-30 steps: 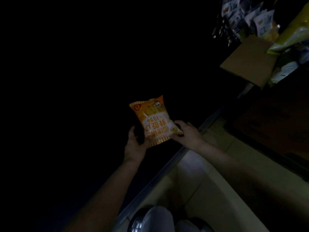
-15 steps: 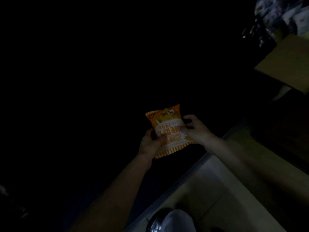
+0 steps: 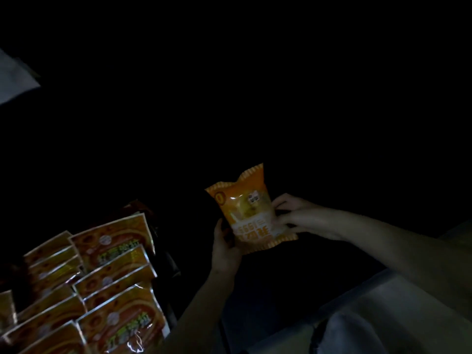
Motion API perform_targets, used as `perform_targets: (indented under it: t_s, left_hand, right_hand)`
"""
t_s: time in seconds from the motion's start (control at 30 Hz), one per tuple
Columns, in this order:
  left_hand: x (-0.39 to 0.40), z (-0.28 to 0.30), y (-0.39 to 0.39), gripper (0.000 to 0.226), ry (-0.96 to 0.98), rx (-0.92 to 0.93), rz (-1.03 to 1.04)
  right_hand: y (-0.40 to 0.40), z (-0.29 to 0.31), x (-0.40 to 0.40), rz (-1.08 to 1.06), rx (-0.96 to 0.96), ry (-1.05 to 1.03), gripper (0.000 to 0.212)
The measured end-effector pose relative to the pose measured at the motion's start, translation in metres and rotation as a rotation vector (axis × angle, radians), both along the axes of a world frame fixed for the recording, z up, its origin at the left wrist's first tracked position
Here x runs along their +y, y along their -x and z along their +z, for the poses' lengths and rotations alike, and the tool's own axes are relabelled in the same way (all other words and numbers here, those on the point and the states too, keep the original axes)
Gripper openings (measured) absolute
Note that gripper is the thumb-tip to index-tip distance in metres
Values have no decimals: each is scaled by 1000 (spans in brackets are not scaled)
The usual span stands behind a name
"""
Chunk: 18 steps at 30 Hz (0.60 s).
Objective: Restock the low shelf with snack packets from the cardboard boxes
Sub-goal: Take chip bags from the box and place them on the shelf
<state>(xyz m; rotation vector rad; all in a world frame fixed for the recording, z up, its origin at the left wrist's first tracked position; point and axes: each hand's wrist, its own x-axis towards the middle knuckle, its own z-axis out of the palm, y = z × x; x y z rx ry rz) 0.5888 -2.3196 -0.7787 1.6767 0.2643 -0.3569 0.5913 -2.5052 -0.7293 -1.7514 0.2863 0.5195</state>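
Observation:
An orange snack packet [image 3: 249,208] with white lettering is held between both hands in front of a very dark shelf space. My left hand [image 3: 224,251] grips its lower left edge, thumb on the front. My right hand [image 3: 296,215] pinches its right side with curled fingers. The packet stands nearly upright, top seal pointing away. The shelf itself is lost in darkness, and no cardboard box is in view.
Rows of several orange-red snack packets [image 3: 109,272] with silver edges stand stacked at the lower left. A pale floor strip [image 3: 383,310] runs along the lower right. A light flat shape [image 3: 15,80] shows at the far left edge.
The view has swung left: the cardboard box and packets at the upper right have left the frame, and stacked packets have appeared at lower left. Both hands still hold the orange packet.

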Motion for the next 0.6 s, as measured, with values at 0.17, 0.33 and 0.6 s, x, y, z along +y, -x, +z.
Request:
perform_targets:
  t_s: [0.17, 0.33, 0.6]
  left_hand:
    - [45, -8, -31, 60, -18, -71, 95]
    - [77, -9, -76, 87, -33, -88, 43]
    - [63, -15, -80, 59, -170, 48, 290]
  right_hand:
    - [-43, -23, 68, -102, -73, -24, 42]
    - [-76, -32, 107, -147, -74, -189, 61]
    - [-50, -19, 63, -187, 13, -183, 60]
